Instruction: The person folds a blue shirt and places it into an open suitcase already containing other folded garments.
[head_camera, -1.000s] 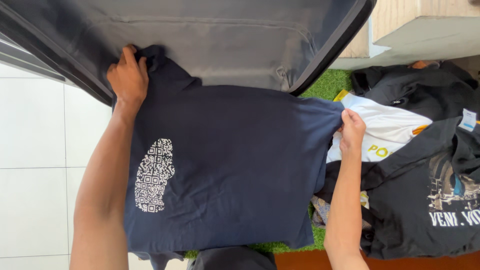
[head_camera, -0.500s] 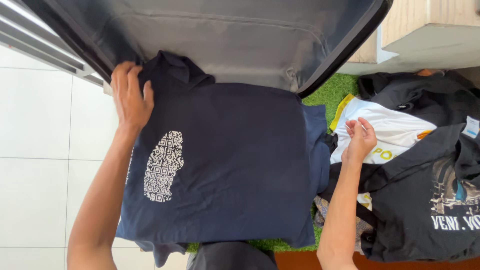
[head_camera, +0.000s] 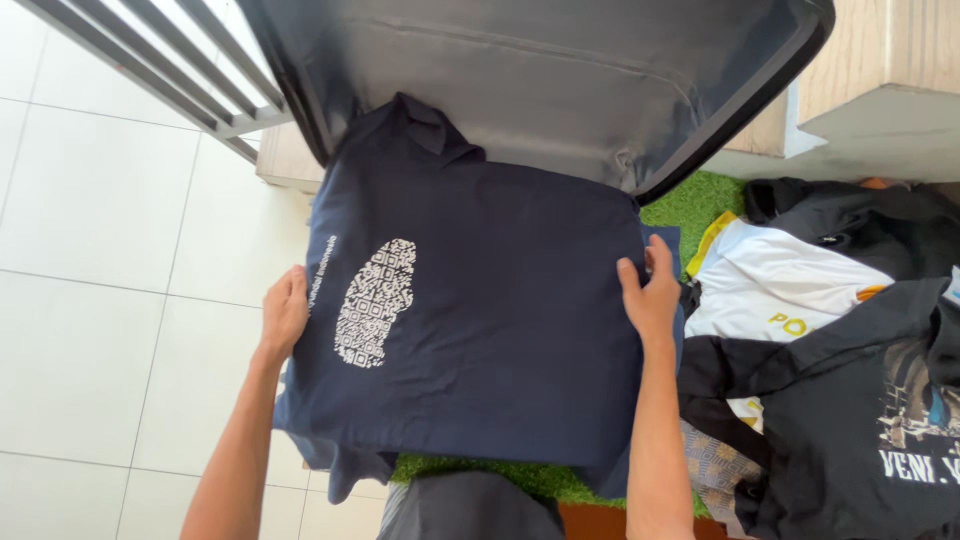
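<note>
At the two side edges of the folded navy-blue cotton T-shirt (head_camera: 480, 330) is where we have our hands: our left hand (head_camera: 285, 313) lies flat along the left edge beside the white printed patch (head_camera: 375, 302), fingers together and open, pressing rather than pinching, and our right hand (head_camera: 651, 296) sits on the right edge with fingers spread over the cloth and the thumb on top; we cannot tell whether anything is curled under that fold. Neither hand closes around the fabric. We see the shirt spread across the front lip of the open dark hard-shell suitcase (head_camera: 560, 90), its collar end reaching into the grey lined shell and its lower end hanging toward us over the green artificial turf (head_camera: 690, 205). We judge it light, soft and limp, so it will sag and lose its fold if lifted by one corner; taking it along both folded sides, palms under and thumbs over, looks best to us. Just beside our right hand lies a white T-shirt with yellow trim (head_camera: 790, 285), and beyond it a heap of black printed garments (head_camera: 850, 420). On our left are pale floor tiles (head_camera: 110, 300) and a grey metal rail (head_camera: 170, 70).
</note>
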